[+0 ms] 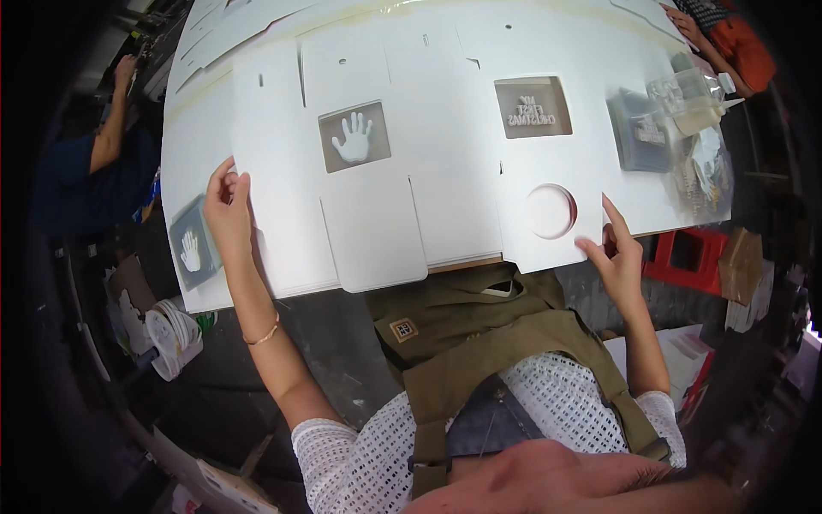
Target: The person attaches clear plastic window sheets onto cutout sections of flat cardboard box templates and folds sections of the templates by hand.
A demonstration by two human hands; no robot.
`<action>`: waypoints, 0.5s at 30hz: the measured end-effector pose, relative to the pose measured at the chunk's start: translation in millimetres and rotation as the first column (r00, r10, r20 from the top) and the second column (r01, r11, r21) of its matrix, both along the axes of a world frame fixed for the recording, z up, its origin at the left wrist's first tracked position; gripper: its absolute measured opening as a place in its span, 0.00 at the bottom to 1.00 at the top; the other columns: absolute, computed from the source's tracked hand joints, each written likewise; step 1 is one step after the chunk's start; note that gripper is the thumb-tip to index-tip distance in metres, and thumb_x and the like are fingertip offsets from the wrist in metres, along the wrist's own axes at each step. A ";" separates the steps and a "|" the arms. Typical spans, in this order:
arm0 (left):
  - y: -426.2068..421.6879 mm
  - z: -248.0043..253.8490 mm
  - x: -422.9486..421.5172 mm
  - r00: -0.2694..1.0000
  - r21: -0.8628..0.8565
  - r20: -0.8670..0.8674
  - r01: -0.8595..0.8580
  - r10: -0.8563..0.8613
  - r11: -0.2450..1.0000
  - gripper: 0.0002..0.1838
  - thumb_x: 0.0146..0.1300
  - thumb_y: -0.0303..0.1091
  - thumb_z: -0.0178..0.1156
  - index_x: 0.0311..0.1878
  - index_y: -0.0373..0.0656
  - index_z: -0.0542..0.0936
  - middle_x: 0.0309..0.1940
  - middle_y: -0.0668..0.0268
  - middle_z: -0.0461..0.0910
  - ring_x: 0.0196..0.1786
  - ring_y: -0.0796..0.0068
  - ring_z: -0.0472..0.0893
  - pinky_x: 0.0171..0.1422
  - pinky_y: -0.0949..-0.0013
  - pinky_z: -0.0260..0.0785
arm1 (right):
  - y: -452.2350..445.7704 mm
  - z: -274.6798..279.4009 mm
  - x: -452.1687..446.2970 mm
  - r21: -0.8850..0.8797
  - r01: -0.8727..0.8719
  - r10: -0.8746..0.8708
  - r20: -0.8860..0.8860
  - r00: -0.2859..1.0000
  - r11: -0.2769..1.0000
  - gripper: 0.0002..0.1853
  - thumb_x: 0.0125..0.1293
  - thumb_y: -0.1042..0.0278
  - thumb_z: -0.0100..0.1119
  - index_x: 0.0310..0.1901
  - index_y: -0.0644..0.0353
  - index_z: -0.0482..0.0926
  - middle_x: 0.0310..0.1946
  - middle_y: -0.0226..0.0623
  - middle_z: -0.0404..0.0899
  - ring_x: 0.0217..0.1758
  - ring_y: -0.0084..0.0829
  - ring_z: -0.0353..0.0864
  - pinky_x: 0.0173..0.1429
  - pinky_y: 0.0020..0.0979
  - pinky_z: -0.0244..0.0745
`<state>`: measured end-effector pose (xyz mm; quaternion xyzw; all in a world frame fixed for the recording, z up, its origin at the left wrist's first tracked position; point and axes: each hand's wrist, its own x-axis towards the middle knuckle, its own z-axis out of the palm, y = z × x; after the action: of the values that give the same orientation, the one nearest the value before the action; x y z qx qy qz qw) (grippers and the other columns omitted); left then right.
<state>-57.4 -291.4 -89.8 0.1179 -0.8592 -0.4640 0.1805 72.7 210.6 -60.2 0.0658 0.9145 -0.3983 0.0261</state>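
A large flat white card sheet (454, 171) with cut-outs lies on the table. A white hand shape (353, 137) shows in one square opening, and raised lettering (533, 111) in another. Near the front right is a round hole (551, 212). My left hand (229, 201) pinches the sheet's left edge between thumb and fingers. At the right edge, beside the round hole, my right hand (615, 248) has its thumb and index finger apart, touching the card's edge. Whether its fingers grip the card is hard to see; they are spread.
A clear pack with a hand shape (190, 253) lies at the left, another clear pack (640, 130) at the right beside a bottle (698, 116). A red stool (685, 261) stands below right. Co-workers' arms (110, 128) show at both upper sides.
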 end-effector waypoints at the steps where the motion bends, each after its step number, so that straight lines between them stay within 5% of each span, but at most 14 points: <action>1: -0.2 -1.3 0.7 0.996 0.093 -0.093 -0.005 0.014 0.996 0.15 0.60 0.23 0.61 0.51 0.38 0.80 0.27 0.73 0.72 0.32 0.84 0.70 0.39 0.82 0.64 | -2.0 0.9 1.7 -0.017 0.012 -0.012 -0.027 1.000 1.000 0.37 0.54 0.78 0.67 0.67 0.60 0.64 0.20 0.24 0.63 0.24 0.15 0.59 0.29 0.18 0.58; 5: -0.6 -2.6 7.6 0.994 0.193 -0.100 -0.020 0.040 0.981 0.16 0.60 0.23 0.61 0.52 0.38 0.79 0.28 0.73 0.72 0.31 0.84 0.70 0.40 0.82 0.64 | -0.7 -1.7 1.4 -0.050 0.019 -0.021 -0.048 0.999 0.999 0.38 0.53 0.77 0.68 0.67 0.60 0.64 0.20 0.24 0.64 0.24 0.15 0.61 0.28 0.18 0.58; 10: -5.6 -3.1 5.1 0.984 -0.158 0.170 -0.021 0.048 0.987 0.16 0.60 0.28 0.62 0.52 0.38 0.80 0.29 0.71 0.76 0.32 0.83 0.73 0.41 0.79 0.67 | 1.4 7.9 -6.3 0.180 -0.083 0.075 0.048 0.996 0.980 0.37 0.53 0.72 0.69 0.66 0.58 0.65 0.18 0.29 0.66 0.21 0.19 0.62 0.27 0.21 0.61; 15: 9.8 8.3 3.7 0.982 -0.380 0.180 0.022 0.051 0.925 0.16 0.60 0.31 0.62 0.50 0.38 0.81 0.32 0.64 0.79 0.35 0.77 0.76 0.43 0.74 0.70 | 0.0 13.8 -5.0 0.329 -0.140 0.105 0.120 0.987 0.934 0.36 0.56 0.67 0.67 0.67 0.57 0.64 0.18 0.38 0.67 0.19 0.27 0.66 0.28 0.27 0.66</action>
<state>-53.7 -281.6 -81.5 0.1302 -0.9449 -0.2743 0.1220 67.7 210.6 -46.4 0.0320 0.9689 -0.2300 0.0852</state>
